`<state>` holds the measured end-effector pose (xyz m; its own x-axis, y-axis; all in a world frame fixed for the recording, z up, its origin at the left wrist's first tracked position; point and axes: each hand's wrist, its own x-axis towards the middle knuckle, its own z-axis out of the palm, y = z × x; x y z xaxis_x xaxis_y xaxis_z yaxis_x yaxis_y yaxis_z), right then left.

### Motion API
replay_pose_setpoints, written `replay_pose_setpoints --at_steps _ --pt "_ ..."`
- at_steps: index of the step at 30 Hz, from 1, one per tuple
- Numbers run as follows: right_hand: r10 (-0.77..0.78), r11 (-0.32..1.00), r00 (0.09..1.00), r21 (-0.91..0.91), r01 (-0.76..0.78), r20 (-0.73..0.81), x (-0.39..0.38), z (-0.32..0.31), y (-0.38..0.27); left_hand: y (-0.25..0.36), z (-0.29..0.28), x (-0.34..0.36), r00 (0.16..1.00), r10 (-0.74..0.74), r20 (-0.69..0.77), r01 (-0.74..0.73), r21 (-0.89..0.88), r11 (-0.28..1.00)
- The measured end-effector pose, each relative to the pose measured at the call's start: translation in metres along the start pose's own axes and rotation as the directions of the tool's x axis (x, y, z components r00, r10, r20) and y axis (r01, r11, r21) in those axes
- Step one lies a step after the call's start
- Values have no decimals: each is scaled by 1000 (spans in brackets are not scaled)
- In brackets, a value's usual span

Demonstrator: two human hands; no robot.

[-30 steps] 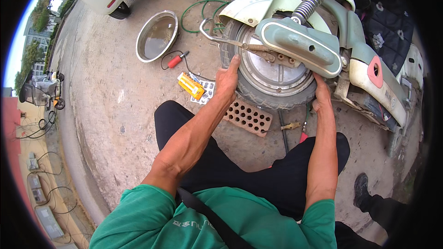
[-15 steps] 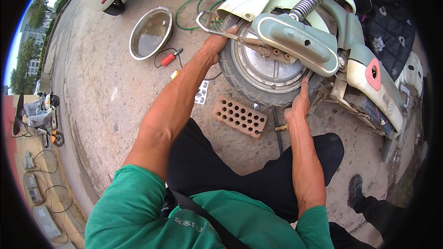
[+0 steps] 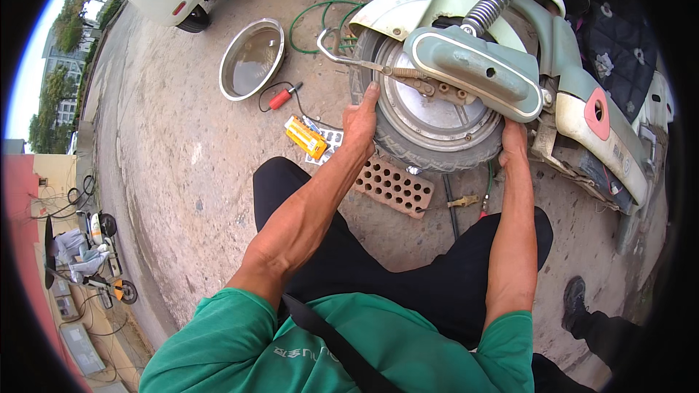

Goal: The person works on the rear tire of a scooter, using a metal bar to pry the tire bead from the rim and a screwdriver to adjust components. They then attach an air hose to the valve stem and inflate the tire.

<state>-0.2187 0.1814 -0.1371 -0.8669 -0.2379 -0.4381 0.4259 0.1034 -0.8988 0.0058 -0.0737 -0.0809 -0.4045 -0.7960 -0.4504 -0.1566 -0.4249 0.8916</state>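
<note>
A scooter lies tipped over, its rear wheel's dark tyre (image 3: 426,156) around a silver hub (image 3: 415,105). My left hand (image 3: 359,120) grips the tyre's left side, thumb up along the sidewall, fingers mostly hidden behind. At the lower right of the tyre, my right hand (image 3: 513,144) holds the edge, its fingers partly hidden by the rubber. A grey-green cover (image 3: 466,65) and a pale fender (image 3: 393,14) overlap the wheel; a bent metal rod (image 3: 328,47) sticks out on the left. Just below the tyre lies a perforated brick (image 3: 397,188).
Left of the wheel are a metal basin (image 3: 231,76) of murky water, a red-handled tool (image 3: 279,99), a yellow packet (image 3: 306,137) and a patch sheet (image 3: 331,147). A green hose (image 3: 297,25) coils behind. Another person's shoe (image 3: 574,302) is at right.
My left hand has slid down the tyre's left side toward me. My right hand has shifted right along the lower edge. The yellow packet now shows fully beside my left arm.
</note>
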Motion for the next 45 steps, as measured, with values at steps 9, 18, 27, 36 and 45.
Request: replay_pose_setpoints --at_steps 9,18,27,36,45 --pt "42 985 999 165 -41 1 7 0 22 5 -15 37 972 -124 200 129 -12 992" --pt "293 674 947 673 -304 135 -117 68 23 52 -1 98 930 -88 357 71 60 996" --pt "248 837 969 503 -218 7 -83 52 22 35 1 37 997 31 74 -31 -3 1000" --pt "109 960 957 221 -172 269 21 -9 5 -33 -2 -46 998 7 67 9 -234 972" --pt "160 872 983 455 -182 87 -53 29 13 41 -18 35 965 -85 248 67 81 994"
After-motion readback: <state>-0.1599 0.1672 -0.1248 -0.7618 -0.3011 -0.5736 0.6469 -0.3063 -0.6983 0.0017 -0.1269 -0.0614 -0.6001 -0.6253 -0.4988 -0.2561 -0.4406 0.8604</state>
